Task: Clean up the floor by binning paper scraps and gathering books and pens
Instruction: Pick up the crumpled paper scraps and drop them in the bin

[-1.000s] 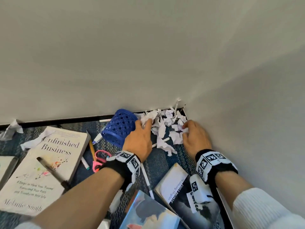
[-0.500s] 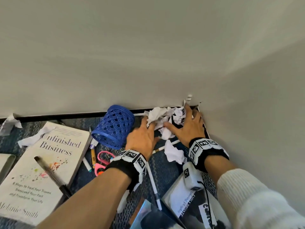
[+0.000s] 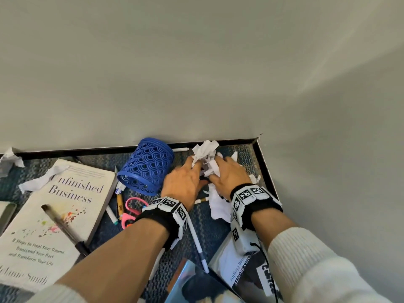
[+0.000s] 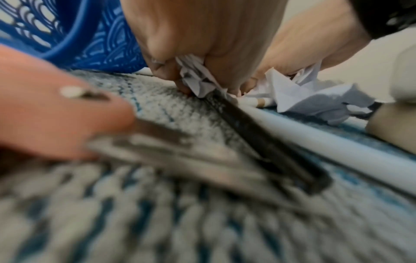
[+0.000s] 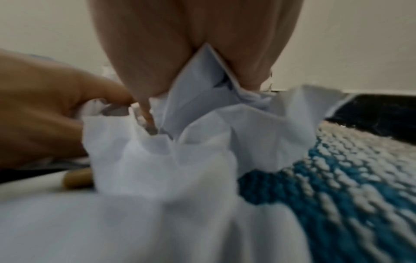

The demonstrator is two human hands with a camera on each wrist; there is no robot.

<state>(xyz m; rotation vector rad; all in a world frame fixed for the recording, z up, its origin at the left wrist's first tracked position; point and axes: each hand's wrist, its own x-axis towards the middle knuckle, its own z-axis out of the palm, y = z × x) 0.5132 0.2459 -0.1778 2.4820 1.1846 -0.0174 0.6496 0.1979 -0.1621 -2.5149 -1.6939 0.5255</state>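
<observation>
A bunch of crumpled white paper scraps is squeezed between my two hands near the room's corner. My left hand grips it from the left, fingers curled round paper. My right hand grips it from the right, paper bulging between its fingers. More scraps lie under my right wrist. A blue lattice pen holder lies tipped on its side just left of my left hand. A white pen lies on the carpet below my left wrist.
A large white book with a dark pen on it lies at left. Pink scissors, pencils and markers lie by the holder. Two books lie at the bottom right. Loose scraps remain at far left. Walls meet at the corner.
Both hands have swept the scattered scraps out of the corner and pressed them into one bunch between them. The hands have pulled back toward me, baring the carpet in the corner.
</observation>
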